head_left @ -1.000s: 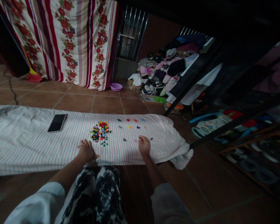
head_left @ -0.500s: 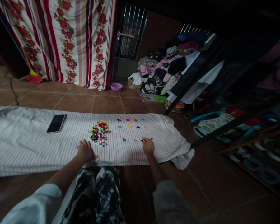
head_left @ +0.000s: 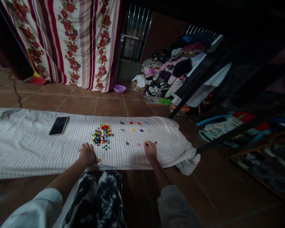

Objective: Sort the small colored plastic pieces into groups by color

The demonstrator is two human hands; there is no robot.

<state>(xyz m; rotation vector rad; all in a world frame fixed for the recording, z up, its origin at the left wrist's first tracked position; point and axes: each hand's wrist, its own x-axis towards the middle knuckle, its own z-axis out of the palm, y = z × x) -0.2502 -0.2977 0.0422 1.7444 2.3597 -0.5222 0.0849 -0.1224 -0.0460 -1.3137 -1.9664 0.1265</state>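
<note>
My left hand lies flat on the striped cloth, fingers stretched out and holding nothing. Just beyond its fingertips is a heap of tiny coloured pieces, too small to name the kind. To the right, my right hand rests low over the cloth with its fingers pinched at a small dark piece, mostly hidden by them. A pink cluster lies left of those fingertips, and a grey cluster further left. Behind are rows of small single-colour groups, among them yellow and dark blue.
A phone lies on the cloth at left. Beyond, on the tiled floor, are a purple basin and a red-and-yellow broom. A clothes pile fills the back, and a dark slanted post stands at right.
My right fingertips have drawn in around the dark piece, which showed more clearly before. My left hand stays in place. The whole view has shifted slightly.
</note>
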